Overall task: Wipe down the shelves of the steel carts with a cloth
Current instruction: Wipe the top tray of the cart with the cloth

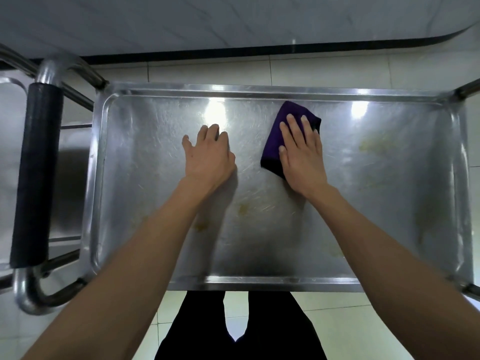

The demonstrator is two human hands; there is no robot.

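Top shelf of the steel cart fills most of the head view: a shallow rimmed tray, scuffed, with bright glare near the far edge. Push handle with a black grip sits at the left end; a lower shelf shows beneath it, blurred. Tiled floor lies beyond the cart, and the person's dark trousers show below the near rim.

Step in hand: wiping the top shelf, about mid-surface toward the far side. Not finished, judging by the yellowish stains near the centre front, more at the right end and near right corner, all untouched-looking.

Right hand lies flat on the purple cloth, fingers straight and slightly spread, palm pressing it to the steel. Cloth is folded, sitting just right of centre, poking out past the fingertips and to the thumb side. Left hand rests bare on the shelf just left of the cloth, fingers loosely bent at the tips, holding nothing; probably bracing the cart, though whether it bears weight is hard to say.

Next move calls for dragging the cloth toward the near stains or across to the right end, with firm downward pressure, and the left hand clearing out of the path. Lower shelves not yet reached.
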